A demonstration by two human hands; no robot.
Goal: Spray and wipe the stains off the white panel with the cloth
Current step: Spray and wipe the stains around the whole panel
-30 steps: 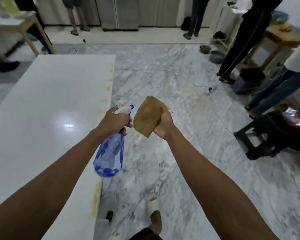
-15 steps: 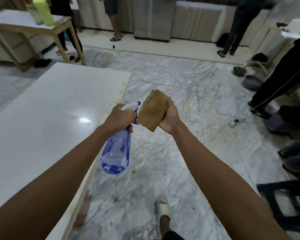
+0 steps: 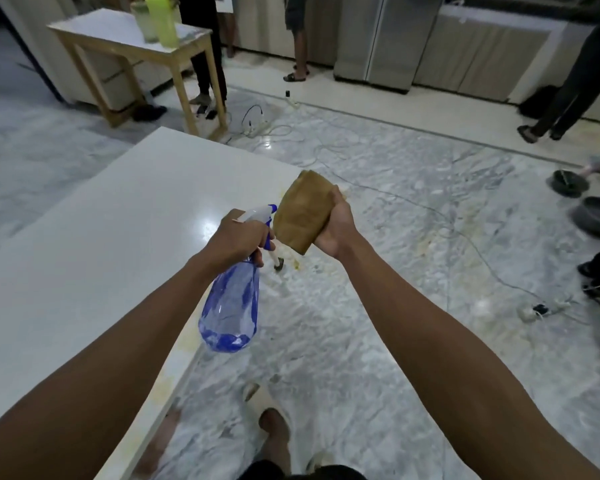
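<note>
The white panel (image 3: 101, 244) fills the left half of the view, with faint yellow stains (image 3: 174, 372) along its right edge. My left hand (image 3: 236, 237) grips the neck of a clear blue spray bottle (image 3: 232, 310), held over the panel's right edge with its white and blue nozzle pointing right. My right hand (image 3: 336, 230) holds a folded brown cloth (image 3: 303, 211) upright, right in front of the nozzle, above the floor just beyond the panel's edge.
Marble floor (image 3: 378, 306) with cables and a power strip (image 3: 534, 310) lies to the right. A wooden table (image 3: 129, 39) stands at the back left. Two dark bowls (image 3: 596, 216) sit at the right. Several people stand around the room. My sandalled foot (image 3: 267, 410) is below.
The view has tilted up and swung left, showing more of the room's far end. Both hands keep the same grips, with bottle and cloth still close together.
</note>
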